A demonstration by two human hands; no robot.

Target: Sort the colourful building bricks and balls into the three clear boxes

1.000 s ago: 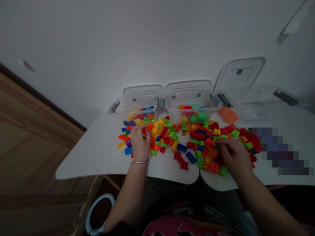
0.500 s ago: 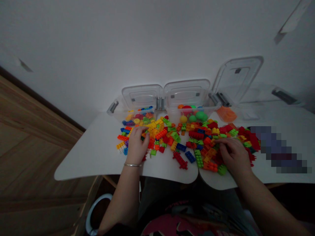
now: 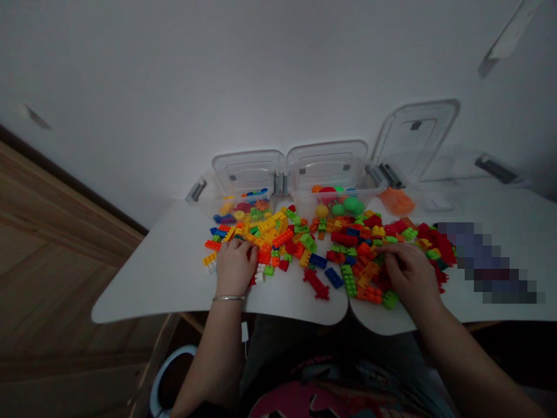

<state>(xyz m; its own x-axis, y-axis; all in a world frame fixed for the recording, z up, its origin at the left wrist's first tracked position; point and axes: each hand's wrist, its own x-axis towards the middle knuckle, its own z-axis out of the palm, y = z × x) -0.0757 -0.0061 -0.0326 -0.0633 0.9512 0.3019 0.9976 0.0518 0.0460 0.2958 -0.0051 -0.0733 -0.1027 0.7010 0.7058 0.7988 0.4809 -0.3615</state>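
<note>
The bricks show red, orange, yellow, green, blue; the table, white.

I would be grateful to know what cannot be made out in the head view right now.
All in the head view:
What lies beneath the left hand: covered by the hand.
Whether the right hand grips anything: its own fingers hide this.
What the pixelated patch masks.
Right end of the white tabletop: cut off by the picture's edge.

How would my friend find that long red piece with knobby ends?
On the left white tabletop, look near the front edge. Find the blue plastic brick nearest that edge. Just left of it, slanting, lies the long red plastic piece; its end knobs set it apart from the blocky brick.
</note>
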